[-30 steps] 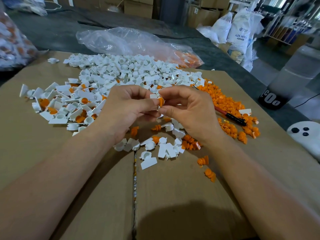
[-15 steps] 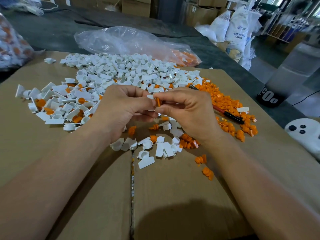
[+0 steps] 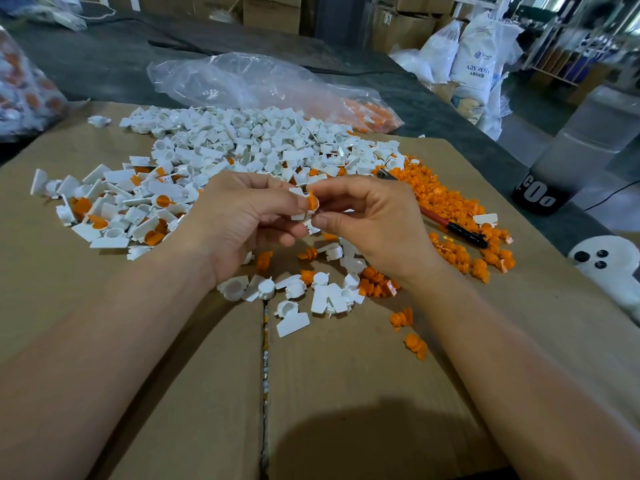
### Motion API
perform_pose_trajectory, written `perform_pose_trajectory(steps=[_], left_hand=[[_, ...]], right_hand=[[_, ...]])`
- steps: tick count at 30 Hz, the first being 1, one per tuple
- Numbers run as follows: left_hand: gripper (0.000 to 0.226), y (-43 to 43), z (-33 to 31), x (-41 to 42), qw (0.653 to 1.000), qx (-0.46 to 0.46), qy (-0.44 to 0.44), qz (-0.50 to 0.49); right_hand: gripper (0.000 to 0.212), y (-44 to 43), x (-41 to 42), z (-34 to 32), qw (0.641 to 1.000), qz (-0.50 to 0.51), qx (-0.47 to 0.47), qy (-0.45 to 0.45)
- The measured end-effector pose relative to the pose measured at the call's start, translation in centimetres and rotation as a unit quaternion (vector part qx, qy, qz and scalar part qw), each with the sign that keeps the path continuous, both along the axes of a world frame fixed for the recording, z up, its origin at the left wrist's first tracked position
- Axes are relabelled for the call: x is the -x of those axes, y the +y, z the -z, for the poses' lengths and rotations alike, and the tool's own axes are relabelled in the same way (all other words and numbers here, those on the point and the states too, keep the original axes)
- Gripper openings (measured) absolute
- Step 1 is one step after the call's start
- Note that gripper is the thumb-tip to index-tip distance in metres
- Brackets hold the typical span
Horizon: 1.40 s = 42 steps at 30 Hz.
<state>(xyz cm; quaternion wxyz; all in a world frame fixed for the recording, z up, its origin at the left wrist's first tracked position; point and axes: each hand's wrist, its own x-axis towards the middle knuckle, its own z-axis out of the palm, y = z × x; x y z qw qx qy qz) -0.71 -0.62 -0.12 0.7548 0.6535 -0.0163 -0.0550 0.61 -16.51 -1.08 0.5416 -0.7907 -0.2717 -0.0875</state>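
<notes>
At the far left edge a bag of mixed pieces (image 3: 20,84) lies on the dark bench (image 3: 104,64); just beside it starts the cardboard sheet (image 3: 346,393) that carries the work. On the sheet's left is a loose heap of white tags with orange already seated in them (image 3: 114,209); behind it and towards the middle spreads the larger heap of bare white tags (image 3: 249,140), with a clear plastic bag (image 3: 242,81) lying behind that.

The left hand (image 3: 242,216) is raised over the sheet, its fingers curled round a white tag (image 3: 298,192); the right hand (image 3: 374,223) meets it fingertip to fingertip, pinching an orange plug (image 3: 312,202) between thumb and forefinger. So the hands are together, each clamped on its own part, and the plug sits right at the joint between them, touching the white tag. The plug's round face is turned towards the camera; which way its stem runs I cannot tell, as the fingers hide it. The step looks like pressing the plug into the tag's cup; the right hand is the nearer one to drive it leftward, with the left hand holding the tag steady against the push.

Further right lies the heap of loose orange plugs (image 3: 446,202), a red and black pen (image 3: 453,226) across it; beyond the sheet stand a pale canister (image 3: 581,150) and a white round thing with black dots (image 3: 606,261).
</notes>
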Motion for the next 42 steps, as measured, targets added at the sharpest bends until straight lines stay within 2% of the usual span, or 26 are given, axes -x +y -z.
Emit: perform_pose_trajectory(steps=[3, 10, 19, 38, 42], left_hand=[[0.009, 0.0, 0.0, -0.1, 1.0, 0.003, 0.008, 0.0], [0.021, 0.1, 0.0, -0.1, 1.0, 0.003, 0.008, 0.004], [0.008, -0.1, 0.4, -0.1, 0.998, -0.029, -0.048, -0.017], [0.014, 0.0, 0.6, -0.1, 0.998, -0.032, -0.057, -0.01], [0.011, 0.1, 0.7, -0.3, 0.999, -0.02, -0.038, -0.013]], right_hand=[[0.038, 0.0, 0.2, -0.1, 1.0, -0.005, 0.001, 0.004], [0.038, 0.1, 0.3, -0.2, 1.0, -0.016, -0.016, 0.005], [0.033, 0.0, 0.6, -0.5, 1.0, 0.001, -0.02, 0.012], [0.03, -0.1, 0.2, -0.4, 1.0, 0.022, 0.009, 0.004], [0.02, -1.5, -0.1, -1.3, 0.996, 0.083, 0.024, 0.007]])
